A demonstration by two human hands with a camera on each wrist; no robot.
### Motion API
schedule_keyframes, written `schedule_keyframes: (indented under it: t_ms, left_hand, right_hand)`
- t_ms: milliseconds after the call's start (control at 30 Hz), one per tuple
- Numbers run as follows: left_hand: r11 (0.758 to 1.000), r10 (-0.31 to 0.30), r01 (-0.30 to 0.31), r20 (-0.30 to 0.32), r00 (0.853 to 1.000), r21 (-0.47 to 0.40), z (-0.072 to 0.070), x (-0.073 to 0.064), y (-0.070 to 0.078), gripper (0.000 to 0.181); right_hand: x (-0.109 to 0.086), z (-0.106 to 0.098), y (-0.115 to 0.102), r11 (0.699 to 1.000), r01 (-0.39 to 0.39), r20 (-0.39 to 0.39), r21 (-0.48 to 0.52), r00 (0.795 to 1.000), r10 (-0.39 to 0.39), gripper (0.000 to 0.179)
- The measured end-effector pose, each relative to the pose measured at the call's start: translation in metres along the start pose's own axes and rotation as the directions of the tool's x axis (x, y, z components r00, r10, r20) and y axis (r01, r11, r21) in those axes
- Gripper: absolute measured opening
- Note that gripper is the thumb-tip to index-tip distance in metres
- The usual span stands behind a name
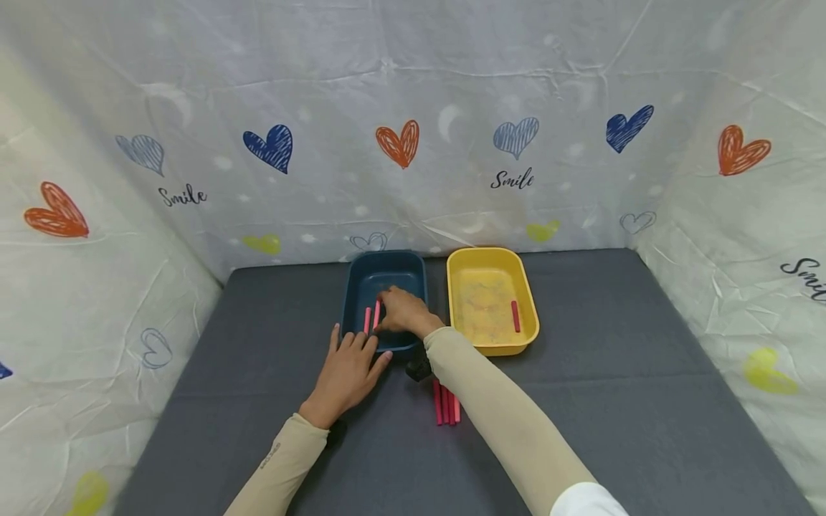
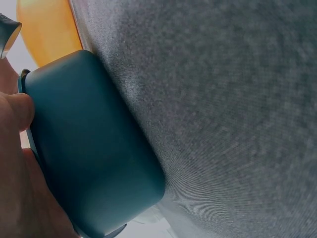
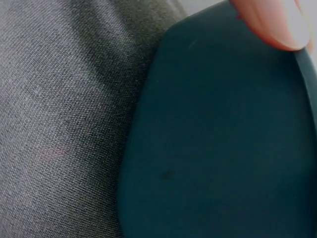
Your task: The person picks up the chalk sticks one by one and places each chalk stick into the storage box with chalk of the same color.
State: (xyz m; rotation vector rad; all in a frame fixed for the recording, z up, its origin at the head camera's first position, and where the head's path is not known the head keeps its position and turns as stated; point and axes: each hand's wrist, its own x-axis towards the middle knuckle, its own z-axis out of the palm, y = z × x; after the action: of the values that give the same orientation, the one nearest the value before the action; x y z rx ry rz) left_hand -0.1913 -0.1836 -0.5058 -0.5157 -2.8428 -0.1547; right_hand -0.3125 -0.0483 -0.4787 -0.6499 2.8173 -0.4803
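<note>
My right hand point(image 1: 403, 314) reaches over the right side of the dark blue bin point(image 1: 348, 301), thumb and index finger at the two ends of a pink stick point(image 1: 377, 312), pinching it. Beside that stick lies another pink stick point(image 1: 367, 319) in the same bin. At the bin's near rim rests my left hand point(image 1: 346, 374), fingers spread and fairly straight. The left wrist view shows its thumb point(image 2: 21, 110) against the rim, with the bin's outer wall point(image 2: 94, 144) below. In the right wrist view, a fingertip point(image 3: 285, 27) is at the bin's rim.
A yellow bin point(image 1: 493, 351) stands to the right with one dark red stick point(image 1: 515, 316) inside. Several red and pink sticks point(image 1: 445, 407) lie side by side on the grey cloth, partly under the right forearm. A printed white curtain point(image 1: 348, 64) encloses the table's back and sides.
</note>
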Motion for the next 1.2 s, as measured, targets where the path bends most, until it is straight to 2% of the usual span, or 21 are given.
schedule_keyframes:
  t_ms: [167, 367, 633, 867, 1200]
  left_hand:
    - [1.0, 0.007, -0.007, -0.006, 1.0, 0.004, -0.001, 0.001, 0.001, 0.039]
    - [1.0, 0.01, -0.01, -0.006, 1.0, 0.015, -0.001, 0.002, 0.003, 0.042]
    - [1.0, 0.016, -0.016, -0.023, 1.0, 0.026, -0.001, 0.002, 0.001, 0.04]
    - [1.0, 0.014, -0.013, -0.021, 1.0, 0.028, 0.0, 0.002, 0.001, 0.042]
    - [0.999, 0.03, -0.029, -0.038, 0.999, 0.015, 0.002, 0.002, 0.0, 0.041]
  right_hand:
    - [0.0, -0.001, 0.001, 1.0, 0.007, -0.003, 0.016, 1.0, -0.007, 0.072]
    - [-0.002, -0.004, 0.004, 0.992, 0.024, -0.086, 0.126, 0.996, -0.013, 0.061]
    - [-0.008, -0.011, 0.003, 0.972, 0.088, -0.198, 0.219, 0.979, -0.044, 0.05]
    - [-0.024, -0.029, 0.002, 0.976, 0.127, -0.26, 0.178, 0.963, -0.078, 0.047]
    - [-0.06, -0.053, 0.004, 0.968, 0.192, -0.307, 0.164, 0.942, -0.135, 0.048]
